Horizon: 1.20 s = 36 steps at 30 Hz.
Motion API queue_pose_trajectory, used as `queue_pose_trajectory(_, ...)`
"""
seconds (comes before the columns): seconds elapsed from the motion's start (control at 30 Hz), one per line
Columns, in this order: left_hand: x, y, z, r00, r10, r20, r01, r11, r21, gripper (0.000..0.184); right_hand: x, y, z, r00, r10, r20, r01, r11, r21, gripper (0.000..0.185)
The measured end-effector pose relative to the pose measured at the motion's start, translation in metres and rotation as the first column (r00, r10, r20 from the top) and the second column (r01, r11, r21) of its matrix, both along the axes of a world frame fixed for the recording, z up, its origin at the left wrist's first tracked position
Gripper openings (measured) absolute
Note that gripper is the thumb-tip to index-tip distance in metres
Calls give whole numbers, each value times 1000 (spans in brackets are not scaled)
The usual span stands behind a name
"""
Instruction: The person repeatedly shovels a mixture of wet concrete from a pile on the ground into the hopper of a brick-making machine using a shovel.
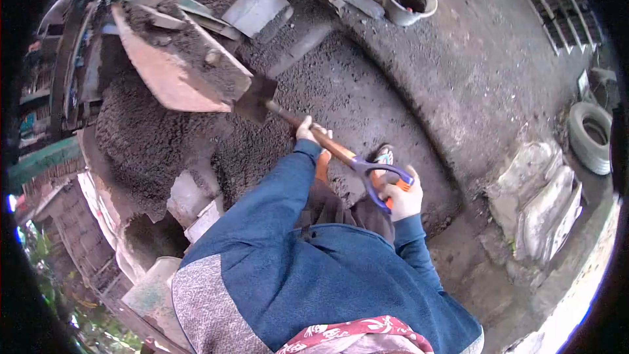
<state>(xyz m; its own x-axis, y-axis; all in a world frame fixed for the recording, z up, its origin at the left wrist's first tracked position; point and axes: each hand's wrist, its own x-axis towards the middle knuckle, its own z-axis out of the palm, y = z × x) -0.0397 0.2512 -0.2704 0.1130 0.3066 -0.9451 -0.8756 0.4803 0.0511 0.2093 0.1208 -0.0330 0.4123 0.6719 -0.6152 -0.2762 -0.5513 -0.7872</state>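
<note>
A shovel (337,149) with a wooden shaft and a purple and orange D-handle slants across the middle of the view. My left hand (306,132) is wrapped round its shaft, partway down. At the upper end, my right hand (403,195) grips the D-handle. The dark shovel blade (254,99) is at the near corner of a pinkish tray-like container (157,72), which holds dark soil; whether they touch I cannot tell. A large heap of dark, crumbly soil (141,141) lies below and beside the container.
A white bucket (429,3) with dark contents stands at the top, beside a clear plastic bottle (359,1). On the right are stacked, dirty sacks (534,200) and a tyre (590,137). My sandalled foot (384,157) stands on the dirt floor, near a low ledge.
</note>
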Motion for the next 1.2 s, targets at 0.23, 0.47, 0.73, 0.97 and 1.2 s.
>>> queue_pose_trajectory(0.23, 43, 1, -53, 981, -194, 8, 194, 977, -93, 29, -6, -14, -43, 960, -249, -126, 222, 956, -191, 8)
queue_pose_trajectory(0.47, -29, 57, -60, 968, -217, -126, 215, 976, -30, 36, -77, 34, -90, 996, 37, -82, -43, 997, -69, 30)
queue_pose_trajectory(0.73, 32, 2, -21, 1000, 0, -20, 1, 999, 52, 41, -8, 21, -41, 995, 9, -103, -26, 985, -171, 22)
queue_pose_trajectory(0.97, 223, -120, -28, 955, -43, 292, 88, 986, -141, 36, 139, -80, -56, 970, -239, 36, 240, 938, -250, 16)
queue_pose_trajectory(1.2, 181, -132, -90, 965, -115, 236, 136, 988, -75, 35, 94, -83, -93, 980, -79, 181, 126, 956, -263, 11)
